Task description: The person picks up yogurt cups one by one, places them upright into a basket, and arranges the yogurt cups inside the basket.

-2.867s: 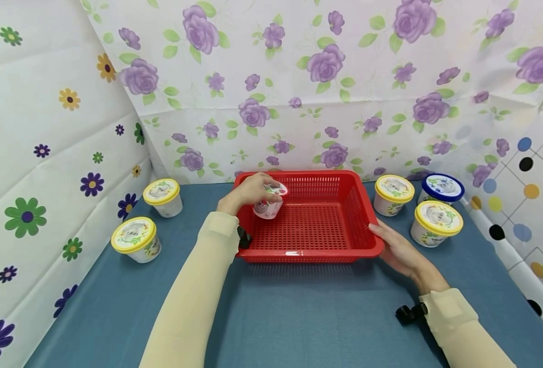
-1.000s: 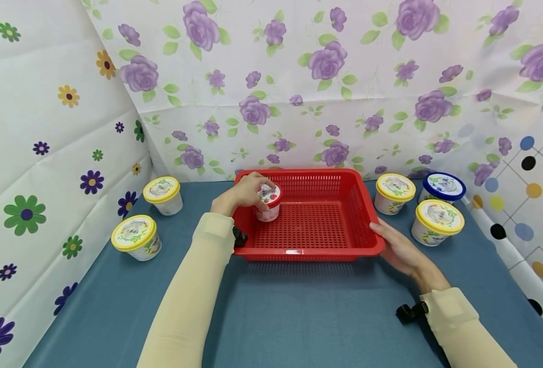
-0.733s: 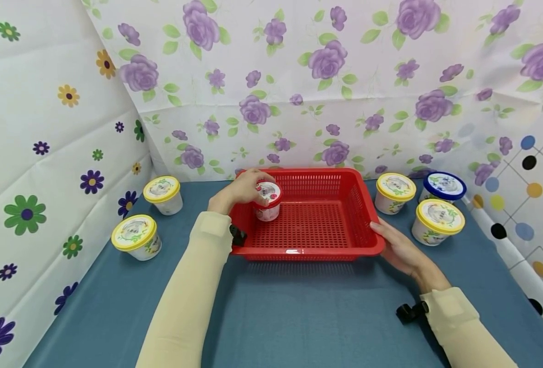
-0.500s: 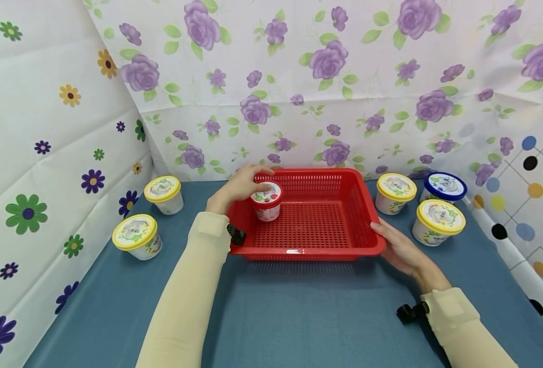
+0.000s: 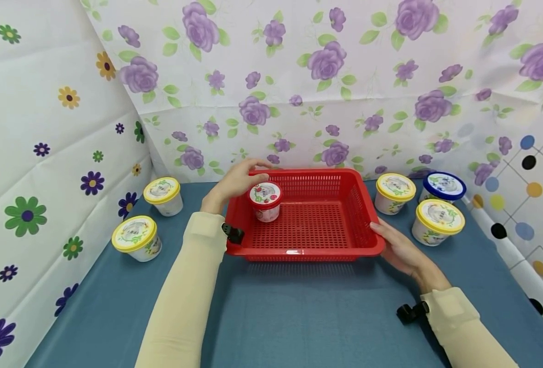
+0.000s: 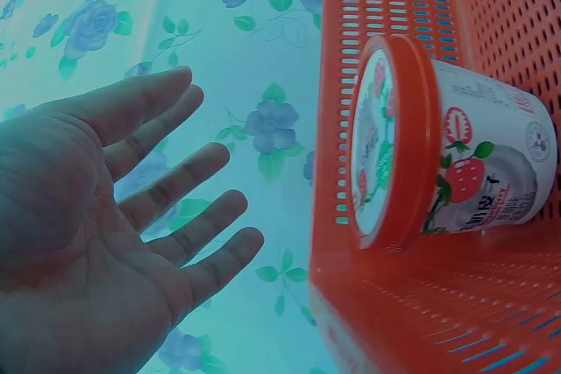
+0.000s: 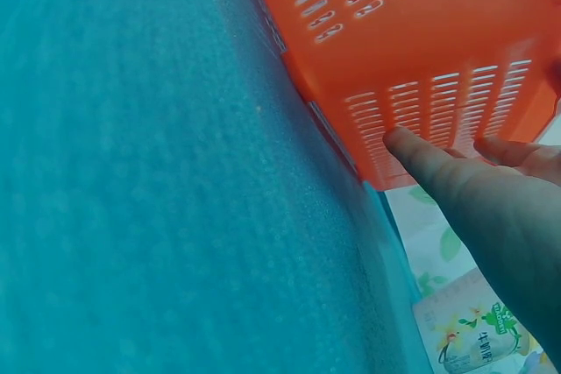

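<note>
A white tub with a red lid and strawberry print (image 5: 266, 201) stands upright inside the left end of the red plastic basket (image 5: 317, 252). My left hand (image 5: 240, 180) hovers above the basket's back left corner, apart from the tub. In the left wrist view, that hand (image 6: 114, 216) has its fingers spread and nothing in its palm; the tub (image 6: 482, 155) shows beside it within the basket wall. My right hand (image 5: 400, 250) holds the basket's right end, thumb on the rim. Its fingers (image 7: 429, 159) lie against the slotted outer wall in the right wrist view.
Two yellow-lidded tubs, one farther back (image 5: 163, 196) and one nearer (image 5: 136, 238), stand left on the blue cloth (image 5: 308, 317). On the right are two more yellow-lidded tubs (image 5: 394, 193) (image 5: 437, 222) and a blue-lidded tub (image 5: 443, 187). Flowered sheets (image 5: 289, 122) border the back and sides.
My left hand held the red-lidded tub tilted in the basket, then set it upright. It has since let go and drawn up and left. My right hand has stayed at the basket.
</note>
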Demonstrator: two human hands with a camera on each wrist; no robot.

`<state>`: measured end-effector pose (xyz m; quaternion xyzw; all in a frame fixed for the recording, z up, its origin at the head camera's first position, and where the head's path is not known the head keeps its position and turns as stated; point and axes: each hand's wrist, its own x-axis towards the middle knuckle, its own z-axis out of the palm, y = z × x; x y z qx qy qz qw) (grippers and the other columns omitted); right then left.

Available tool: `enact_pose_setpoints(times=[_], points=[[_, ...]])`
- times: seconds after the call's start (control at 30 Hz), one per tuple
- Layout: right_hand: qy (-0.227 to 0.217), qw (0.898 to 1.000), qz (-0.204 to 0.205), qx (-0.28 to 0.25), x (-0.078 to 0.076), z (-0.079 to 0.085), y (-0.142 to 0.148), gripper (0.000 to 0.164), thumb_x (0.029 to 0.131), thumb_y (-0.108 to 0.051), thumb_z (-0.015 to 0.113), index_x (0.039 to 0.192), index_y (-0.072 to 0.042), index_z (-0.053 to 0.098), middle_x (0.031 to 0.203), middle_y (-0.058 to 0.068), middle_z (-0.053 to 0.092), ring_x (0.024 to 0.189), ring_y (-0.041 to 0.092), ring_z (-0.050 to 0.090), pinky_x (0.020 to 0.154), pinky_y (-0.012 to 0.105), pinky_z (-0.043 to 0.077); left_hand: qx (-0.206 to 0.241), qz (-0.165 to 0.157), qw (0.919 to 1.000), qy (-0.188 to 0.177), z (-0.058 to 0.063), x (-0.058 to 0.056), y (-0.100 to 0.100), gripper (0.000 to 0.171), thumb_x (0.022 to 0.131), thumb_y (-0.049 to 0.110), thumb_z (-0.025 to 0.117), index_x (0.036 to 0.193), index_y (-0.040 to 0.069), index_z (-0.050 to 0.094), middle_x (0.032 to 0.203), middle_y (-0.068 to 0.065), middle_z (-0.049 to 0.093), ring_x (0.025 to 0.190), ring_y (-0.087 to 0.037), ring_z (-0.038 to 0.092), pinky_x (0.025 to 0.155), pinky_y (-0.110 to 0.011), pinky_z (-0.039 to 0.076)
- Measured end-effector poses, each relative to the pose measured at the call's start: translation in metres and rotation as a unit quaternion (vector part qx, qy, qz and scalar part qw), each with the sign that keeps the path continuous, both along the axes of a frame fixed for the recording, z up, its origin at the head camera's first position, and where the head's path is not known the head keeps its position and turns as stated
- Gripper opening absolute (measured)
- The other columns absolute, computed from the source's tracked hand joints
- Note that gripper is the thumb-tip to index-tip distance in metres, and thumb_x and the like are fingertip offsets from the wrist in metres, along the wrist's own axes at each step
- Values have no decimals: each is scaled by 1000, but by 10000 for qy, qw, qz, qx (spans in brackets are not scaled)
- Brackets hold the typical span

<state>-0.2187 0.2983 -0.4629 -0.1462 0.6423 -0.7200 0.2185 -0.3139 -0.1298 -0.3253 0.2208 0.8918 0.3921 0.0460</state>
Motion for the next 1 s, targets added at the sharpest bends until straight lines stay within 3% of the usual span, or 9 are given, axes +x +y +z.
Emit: enact_pose_setpoints(times=[0.23,0.5,1.0], points=[[16,10000,14,-17,0,0,0,58,115,-32,32,168,-21,12,160,21,30,128,19,54,102,33,54,-6,36,9999,97,5,2,-4,38,107,22,61,144,10,61,156,-14,47,144,-40,40,115,-59,37],[41,10000,54,-26,0,-1,1,58,115,-31,31,169,-21,11,161,22,27,131,20,52,103,35,53,288,198,9992,175,8,7,-11,37,106,21,63,142,12,63,153,-13,50,143,-42,41,113,-60,39],[51,10000,2,15,0,-3,1,58,115,-32,32,168,-21,13,159,21,30,129,19,54,102,34,54,256,155,9991,312,5,7,-15,37,106,21,63,142,13,63,153,-11,51,143,-39,44,114,-58,40]])
